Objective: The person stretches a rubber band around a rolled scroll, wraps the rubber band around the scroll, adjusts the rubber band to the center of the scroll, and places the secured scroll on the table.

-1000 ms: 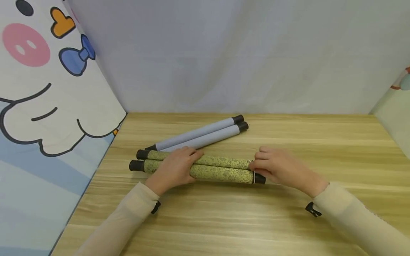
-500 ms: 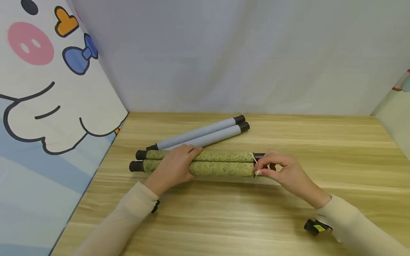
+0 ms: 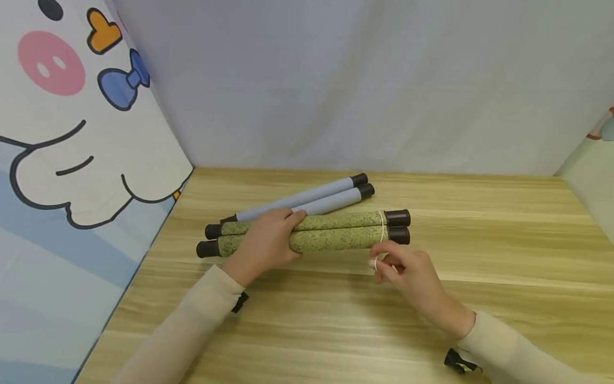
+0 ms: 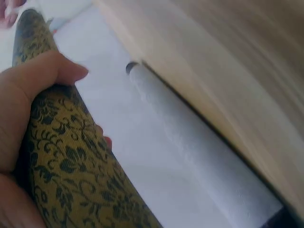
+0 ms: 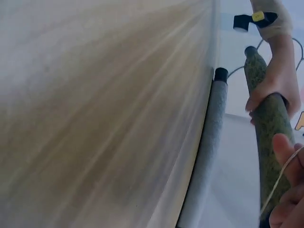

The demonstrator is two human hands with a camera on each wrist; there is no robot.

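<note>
A yellow-green patterned scroll (image 3: 340, 239), rolled up as two parallel rolls with black end knobs, lies across the middle in the head view. My left hand (image 3: 266, 240) grips it left of centre, fingers over the far roll and thumb on the near side. In the left wrist view the patterned cloth (image 4: 90, 166) shows dark floral scrollwork. Around the scroll's right end runs a thin white cord (image 3: 383, 226). My right hand (image 3: 412, 274) pinches that cord below the near roll; the right wrist view shows the cord (image 5: 278, 185) stretched from the fingers to the scroll.
Behind the patterned scroll, a light-blue pair of rolls (image 3: 331, 202) with black ends lies slanted on the wooden table (image 3: 479, 229). A pale curtain (image 3: 360, 90) stands along the back, and a cartoon-printed cloth (image 3: 105, 176) borders the left side.
My right hand has pulled the white cord off the right knobs' side and down toward me. The scroll's right end has tilted up and away, while my left hand keeps its grip.
</note>
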